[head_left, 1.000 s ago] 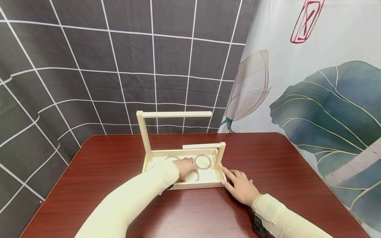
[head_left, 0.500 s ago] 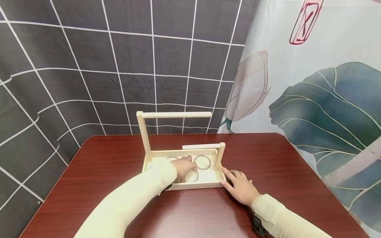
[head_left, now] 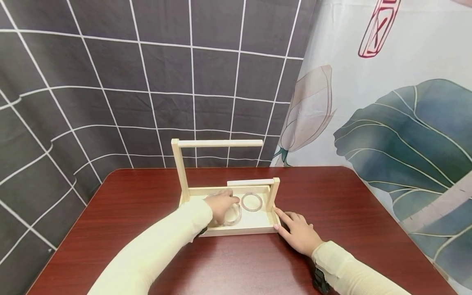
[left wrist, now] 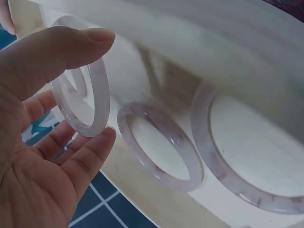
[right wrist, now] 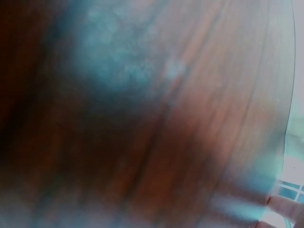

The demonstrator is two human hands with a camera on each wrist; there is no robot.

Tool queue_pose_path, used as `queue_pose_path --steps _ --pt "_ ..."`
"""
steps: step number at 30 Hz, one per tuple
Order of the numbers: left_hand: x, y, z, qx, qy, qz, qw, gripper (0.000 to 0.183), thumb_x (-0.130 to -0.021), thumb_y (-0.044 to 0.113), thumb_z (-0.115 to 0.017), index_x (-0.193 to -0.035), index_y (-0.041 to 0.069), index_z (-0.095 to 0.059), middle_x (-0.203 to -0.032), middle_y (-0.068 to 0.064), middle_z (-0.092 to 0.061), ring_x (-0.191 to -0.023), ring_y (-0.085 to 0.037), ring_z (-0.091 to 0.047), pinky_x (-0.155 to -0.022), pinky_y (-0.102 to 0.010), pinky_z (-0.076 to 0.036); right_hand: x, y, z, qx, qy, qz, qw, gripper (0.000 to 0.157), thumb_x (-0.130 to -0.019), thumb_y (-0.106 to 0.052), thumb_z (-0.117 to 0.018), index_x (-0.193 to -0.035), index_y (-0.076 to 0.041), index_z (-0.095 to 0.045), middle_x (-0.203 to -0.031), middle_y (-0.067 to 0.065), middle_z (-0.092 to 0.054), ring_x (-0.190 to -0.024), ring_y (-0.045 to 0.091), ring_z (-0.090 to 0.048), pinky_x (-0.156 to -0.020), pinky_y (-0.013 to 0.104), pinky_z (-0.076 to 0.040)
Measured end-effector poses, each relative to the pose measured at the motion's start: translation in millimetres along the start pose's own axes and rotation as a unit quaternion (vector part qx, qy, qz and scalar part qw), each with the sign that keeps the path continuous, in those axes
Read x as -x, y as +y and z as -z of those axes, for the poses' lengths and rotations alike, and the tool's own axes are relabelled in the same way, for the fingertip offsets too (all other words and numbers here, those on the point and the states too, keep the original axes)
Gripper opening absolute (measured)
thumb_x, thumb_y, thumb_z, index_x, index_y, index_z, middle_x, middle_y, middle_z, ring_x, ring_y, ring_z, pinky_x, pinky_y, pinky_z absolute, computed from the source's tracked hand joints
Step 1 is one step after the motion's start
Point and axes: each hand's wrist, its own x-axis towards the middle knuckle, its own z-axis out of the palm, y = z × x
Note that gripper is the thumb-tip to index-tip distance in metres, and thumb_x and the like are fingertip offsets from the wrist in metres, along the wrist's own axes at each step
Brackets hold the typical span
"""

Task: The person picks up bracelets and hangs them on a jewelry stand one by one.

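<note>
Inside the pale wooden tray, my left hand holds a translucent pinkish bangle. In the left wrist view this bangle stands tilted between the thumb and fingertips. Another bangle lies flat to the right of that hand. Two bangles show beyond the hand in the left wrist view, a nearer bangle and a larger-looking bangle. My right hand rests at the tray's right end, thumb and index finger touching its edge. In the right wrist view only blurred fingertips show.
A tall post with a horizontal bar rises from the tray's left end. A shorter post and bar stand at its right end. The tray sits on a red-brown table before a grid-patterned curtain.
My left hand has shifted slightly left and back within the tray, and the bangle at its fingers has moved left with it. My right hand has stayed at the tray's end.
</note>
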Motion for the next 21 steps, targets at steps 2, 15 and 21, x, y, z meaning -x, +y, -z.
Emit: queue_pose_path --steps 2,15,21 --pt "0.5 -3.5 0.2 0.014 0.001 -0.002 0.9999 0.087 -0.048 -0.005 -0.083 -0.128 0.017 -0.059 -0.115 -0.008 -0.044 -0.105 -0.022 -0.046 -0.076 -0.027 -0.049 0 0 -0.8 -0.001 0.0 -0.001 1.0 0.061 -0.095 -0.06 -0.042 -0.15 -0.033 -0.036 -0.135 0.014 -0.05 -0.129 0.038 -0.041 -0.085 0.079 -0.031" --pt "10.5 -20.3 6.1 0.031 0.048 0.0 0.9984 0.083 -0.051 -0.004 -0.082 -0.129 0.007 -0.056 -0.106 -0.008 -0.042 -0.096 -0.022 -0.04 -0.072 -0.028 -0.045 -1 1 -0.5 0.002 -0.004 -0.006 1.0 0.061 -0.095 -0.061 -0.041 -0.15 -0.034 -0.035 -0.135 0.014 -0.05 -0.129 0.039 -0.04 -0.086 0.079 -0.031" --pt "18.1 -28.0 8.9 0.06 0.051 0.023 0.9966 0.089 -0.053 -0.004 -0.084 -0.135 0.007 -0.052 -0.113 -0.009 -0.042 -0.101 -0.024 -0.039 -0.072 -0.03 -0.049 0 -1 2.0 0.002 -0.007 -0.006 1.0 0.061 -0.095 -0.06 -0.043 -0.149 -0.032 -0.037 -0.135 0.015 -0.049 -0.129 0.04 -0.04 -0.085 0.08 -0.03"
